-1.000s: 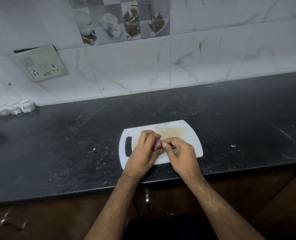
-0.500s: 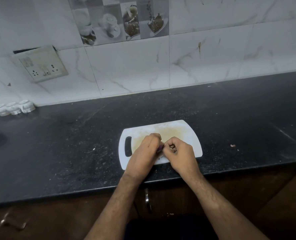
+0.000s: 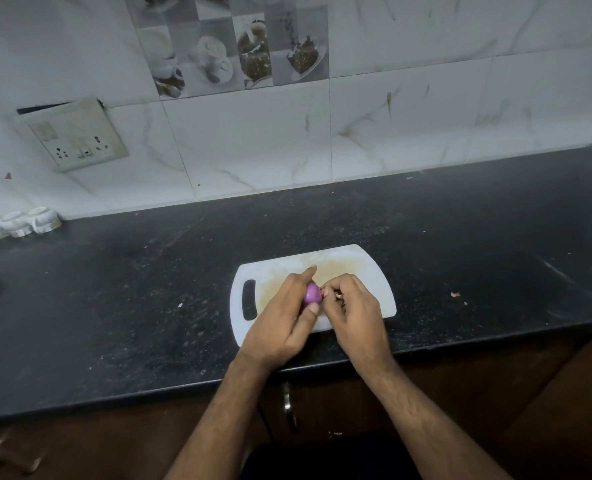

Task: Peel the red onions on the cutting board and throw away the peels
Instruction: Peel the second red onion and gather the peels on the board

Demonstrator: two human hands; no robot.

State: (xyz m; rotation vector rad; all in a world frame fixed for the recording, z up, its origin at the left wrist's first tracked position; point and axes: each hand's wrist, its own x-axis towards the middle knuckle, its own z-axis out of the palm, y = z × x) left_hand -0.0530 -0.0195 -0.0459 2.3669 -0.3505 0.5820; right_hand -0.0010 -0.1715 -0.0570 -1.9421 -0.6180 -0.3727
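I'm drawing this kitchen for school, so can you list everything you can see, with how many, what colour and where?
red onion: one, shiny purple, held above the board
peel bits: a few, brownish, in the right hand
cutting board: one, white with a yellowish stain, near the counter's front edge
counter: one, black speckled, under the board
scraps: a couple, pale, on the counter right of the board
small cups: three, white, far left by the wall
socket plate: one, off-white, on the wall
picture tile: one, grey with cups, upper wall
left hand: holds the onion
right hand: pinches peel
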